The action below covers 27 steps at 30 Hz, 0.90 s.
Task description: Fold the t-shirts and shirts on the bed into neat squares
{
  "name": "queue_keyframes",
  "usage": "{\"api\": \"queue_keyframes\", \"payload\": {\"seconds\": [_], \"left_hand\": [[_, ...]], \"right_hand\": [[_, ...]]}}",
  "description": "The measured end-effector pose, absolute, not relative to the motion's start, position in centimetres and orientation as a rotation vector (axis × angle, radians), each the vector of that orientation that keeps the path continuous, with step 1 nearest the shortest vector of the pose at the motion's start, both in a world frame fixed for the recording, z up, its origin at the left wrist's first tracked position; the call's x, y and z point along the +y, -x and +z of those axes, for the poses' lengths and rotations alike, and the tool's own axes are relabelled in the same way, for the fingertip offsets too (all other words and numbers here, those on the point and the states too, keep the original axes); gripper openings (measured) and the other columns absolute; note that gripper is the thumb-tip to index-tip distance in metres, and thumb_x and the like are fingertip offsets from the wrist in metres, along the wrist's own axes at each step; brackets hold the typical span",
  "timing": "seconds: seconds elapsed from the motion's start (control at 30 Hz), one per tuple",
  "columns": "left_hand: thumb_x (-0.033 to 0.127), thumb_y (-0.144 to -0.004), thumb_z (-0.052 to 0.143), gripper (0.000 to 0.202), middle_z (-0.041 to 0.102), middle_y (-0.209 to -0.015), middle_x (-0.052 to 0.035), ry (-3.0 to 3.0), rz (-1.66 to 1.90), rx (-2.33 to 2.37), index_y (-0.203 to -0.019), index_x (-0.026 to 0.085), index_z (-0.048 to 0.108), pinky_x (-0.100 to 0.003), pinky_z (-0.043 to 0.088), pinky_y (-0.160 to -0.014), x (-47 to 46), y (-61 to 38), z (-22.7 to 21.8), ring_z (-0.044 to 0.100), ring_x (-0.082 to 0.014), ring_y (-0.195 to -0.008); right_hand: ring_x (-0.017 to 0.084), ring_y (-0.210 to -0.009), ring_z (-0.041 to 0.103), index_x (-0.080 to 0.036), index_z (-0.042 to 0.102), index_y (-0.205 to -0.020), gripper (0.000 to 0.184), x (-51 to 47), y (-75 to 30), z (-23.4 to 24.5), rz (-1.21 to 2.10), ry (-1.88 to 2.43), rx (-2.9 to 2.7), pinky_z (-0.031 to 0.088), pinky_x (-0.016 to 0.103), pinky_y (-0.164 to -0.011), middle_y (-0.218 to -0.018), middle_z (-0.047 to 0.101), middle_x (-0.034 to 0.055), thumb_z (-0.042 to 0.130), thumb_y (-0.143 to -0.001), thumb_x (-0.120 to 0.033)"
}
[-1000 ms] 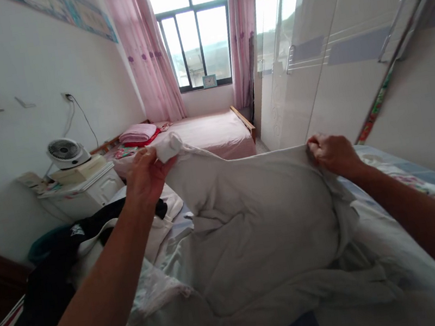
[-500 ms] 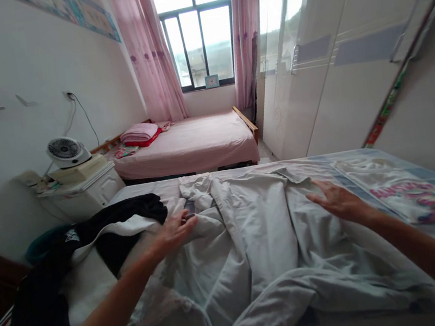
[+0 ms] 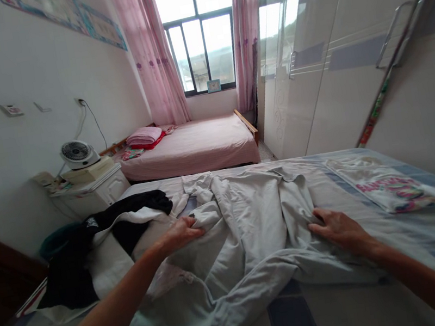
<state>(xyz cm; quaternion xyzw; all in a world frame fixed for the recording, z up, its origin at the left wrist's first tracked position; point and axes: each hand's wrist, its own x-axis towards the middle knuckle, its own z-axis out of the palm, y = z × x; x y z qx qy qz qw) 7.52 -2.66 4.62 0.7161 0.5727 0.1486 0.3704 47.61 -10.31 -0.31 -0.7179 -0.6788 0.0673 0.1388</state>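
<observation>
A rumpled pale grey garment (image 3: 257,217) lies spread over the near bed, with a long folded part running across its near side. Its exact kind does not show clearly. At the left edge of it, my left hand (image 3: 183,232) is closed, thumb and fingers pinching the cloth. On the opposite edge my right hand (image 3: 337,225) also grips a fold, fingers curled with the tips partly hidden. A black and white piece of clothing (image 3: 110,251) lies in a heap just left of my left hand.
A folded white shirt with pink print (image 3: 394,184) rests on the blue-and-white bed sheet (image 3: 293,316) at right. Beyond stand a pink-covered bed (image 3: 198,146), a cabinet (image 3: 112,188) carrying a fan (image 3: 77,152), and a glossy wardrobe (image 3: 322,96) along the right wall.
Both hands have closed on the garment's edges; before, their fingers were looser. My right hand has come down and nearer, and the garment's near side has drawn in, baring more sheet.
</observation>
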Motion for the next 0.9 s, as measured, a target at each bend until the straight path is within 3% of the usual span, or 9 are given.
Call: {"api": "queue_keyframes", "payload": {"seconds": [0.1,0.17,0.23,0.37,0.47,0.57,0.7,0.8,0.9], "left_hand": [[0.044,-0.064,0.063,0.029,0.051,-0.054,0.0022,-1.926,0.591,1.445,-0.054,0.02,0.051,-0.023,0.037,-0.05,-2.9,-7.0,6.0,0.049,-0.0143,-0.055],[0.049,-0.067,0.062,0.031,0.057,-0.062,0.0011,-1.901,0.735,1.374,-0.068,0.018,0.06,-0.023,0.041,-0.054,-3.2,-6.3,7.4,0.052,-0.0154,-0.059],[0.051,-0.07,0.061,0.036,0.063,-0.071,-0.0007,-1.851,0.901,1.342,-0.081,0.017,0.063,-0.025,0.045,-0.06,-3.9,-5.3,9.2,0.055,-0.0175,-0.067],[0.052,-0.072,0.063,0.037,0.066,-0.082,-0.0018,-1.784,1.076,1.365,-0.087,0.019,0.063,-0.026,0.047,-0.068,-6.4,-3.2,12.0,0.057,-0.0206,-0.078],[0.052,-0.071,0.064,0.035,0.065,-0.084,-0.0017,-1.778,0.917,1.387,-0.085,0.02,0.064,-0.025,0.047,-0.067,-8.6,-1.6,12.3,0.057,-0.0203,-0.078],[0.055,-0.069,0.063,0.036,0.063,-0.073,-0.0018,-1.843,0.501,1.43,-0.07,0.02,0.063,-0.025,0.044,-0.058,-10.0,-0.2,11.2,0.054,-0.0189,-0.066],[0.058,-0.076,0.051,0.04,0.061,-0.063,-0.0029,-2.113,0.21,1.755,-0.066,0.021,0.06,-0.029,0.043,-0.059,-9.0,0.2,9.3,0.058,-0.0213,-0.061],[0.05,-0.083,0.043,0.035,0.068,-0.089,-0.0084,-2.362,0.381,1.962,-0.088,0.022,0.064,-0.036,0.046,-0.078,-5.8,-1.4,8.0,0.064,-0.0267,-0.086],[0.043,-0.086,0.041,0.042,0.056,-0.129,-0.0131,-2.592,0.498,1.662,-0.117,0.02,0.059,-0.038,0.037,-0.1,-2.0,-3.8,5.6,0.049,-0.0258,-0.121]], "right_hand": [[0.022,-0.069,0.063,-0.023,0.051,-0.072,0.018,-9.9,-47.8,0.6,0.224,1.939,-1.898,0.042,0.03,-0.065,-0.07,0.064,0.0039,0.043,-0.078,-0.039],[0.021,-0.068,0.061,-0.023,0.05,-0.074,0.02,-9.6,-48.0,2.1,0.199,1.856,-1.776,0.043,0.03,-0.065,-0.069,0.063,0.003,0.042,-0.078,-0.041],[0.02,-0.067,0.06,-0.023,0.051,-0.077,0.023,-9.7,-48.3,4.3,0.174,1.791,-1.657,0.044,0.03,-0.064,-0.068,0.062,0.0022,0.043,-0.078,-0.044],[0.02,-0.066,0.058,-0.021,0.056,-0.085,0.03,-11.4,-48.9,8.7,0.142,1.731,-1.492,0.045,0.03,-0.061,-0.072,0.064,0.0036,0.047,-0.077,-0.048],[0.021,-0.069,0.06,-0.021,0.06,-0.087,0.035,-13.5,-50.4,9.4,0.295,1.737,-1.542,0.047,0.03,-0.06,-0.079,0.067,0.0055,0.049,-0.077,-0.052],[0.025,-0.072,0.064,-0.024,0.066,-0.08,0.037,-15.0,-53.2,7.2,0.503,1.861,-1.737,0.051,0.034,-0.061,-0.08,0.069,0.0064,0.05,-0.076,-0.057],[0.031,-0.088,0.066,-0.027,0.068,-0.091,0.04,-14.5,-56.7,3.3,0.304,2.059,-1.79,0.052,0.043,-0.076,-0.098,0.071,0.0093,0.044,-0.08,-0.057],[0.032,-0.111,0.058,-0.023,0.062,-0.115,0.05,-12.0,-57.2,1.3,0.06,2.038,-1.772,0.045,0.046,-0.094,-0.123,0.062,0.0109,0.037,-0.083,-0.054],[0.026,-0.129,0.042,-0.019,0.052,-0.129,0.056,-8.9,-56.9,-1.0,-0.016,1.943,-1.893,0.033,0.045,-0.108,-0.138,0.05,0.01,0.032,-0.085,-0.048]]}}
